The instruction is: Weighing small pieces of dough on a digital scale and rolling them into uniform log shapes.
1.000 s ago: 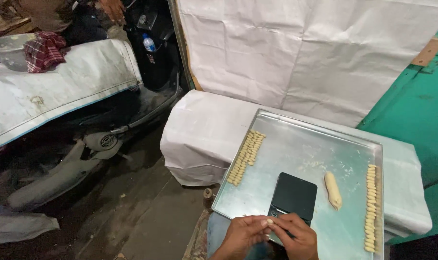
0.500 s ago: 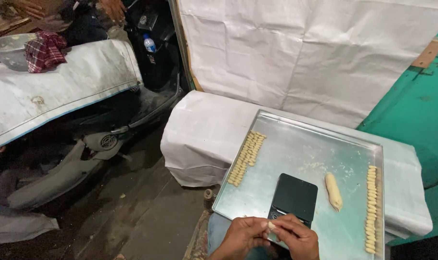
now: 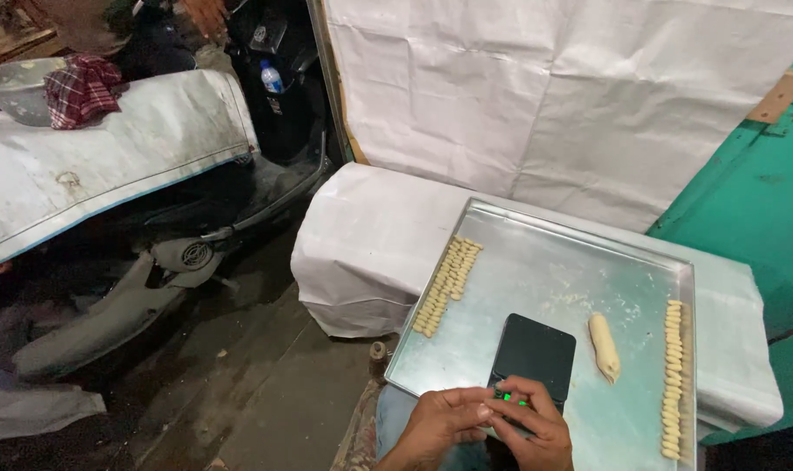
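Observation:
A metal tray [image 3: 553, 262] rests on a white-covered stand. A small black scale [image 3: 536, 353] sits on the tray's near part, with green digits lit at its front edge. My left hand [image 3: 444, 423] and my right hand [image 3: 531, 427] meet at that front edge, fingertips pinched together on something too small to make out. A log of pale dough [image 3: 604, 347] lies to the right of the scale. Rows of small dough pieces line the tray's left side [image 3: 447, 286] and right side [image 3: 672, 377].
A covered scooter [image 3: 117, 253] stands to the left on a dirt floor. White sheeting [image 3: 544, 96] hangs behind the tray and a green panel [image 3: 754, 201] is at the right. A metal bowl with a checked cloth [image 3: 52, 87] sits on the cover.
Both hands stay at the scale's front edge with only small finger shifts. The scale's green display now shows lit.

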